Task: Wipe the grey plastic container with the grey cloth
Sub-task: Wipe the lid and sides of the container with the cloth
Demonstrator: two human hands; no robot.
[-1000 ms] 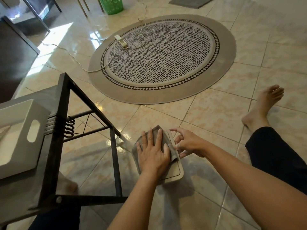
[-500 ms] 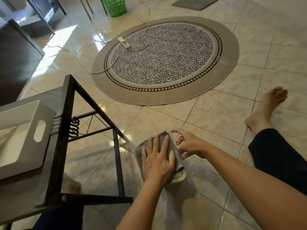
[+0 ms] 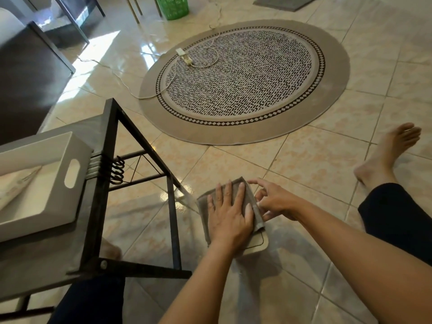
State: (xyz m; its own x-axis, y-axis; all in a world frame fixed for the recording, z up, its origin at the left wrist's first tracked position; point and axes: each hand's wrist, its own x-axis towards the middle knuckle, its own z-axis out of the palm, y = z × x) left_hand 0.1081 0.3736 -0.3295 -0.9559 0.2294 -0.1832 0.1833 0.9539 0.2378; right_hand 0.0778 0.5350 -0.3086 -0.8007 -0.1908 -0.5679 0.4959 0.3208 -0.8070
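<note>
A flat grey-beige plastic container [image 3: 258,244] lies on the floor tiles between my arms, mostly covered; only its near right corner shows. The folded grey cloth [image 3: 236,183] lies spread on top of it. My left hand [image 3: 228,216] presses flat on the cloth with the fingers spread. My right hand [image 3: 274,201] is at the right edge, its fingertips pinching the rim of the container where the cloth ends.
A black metal-framed table [image 3: 112,183] stands close on the left with a pale grey handled tray [image 3: 72,160] on it. A round patterned rug [image 3: 245,80] with a power strip [image 3: 183,56] and cord lies ahead. My bare foot [image 3: 388,153] rests at right.
My left hand has rubbed the cloth over the container, sliding toward me and back a little. My right hand has stayed at the right edge.
</note>
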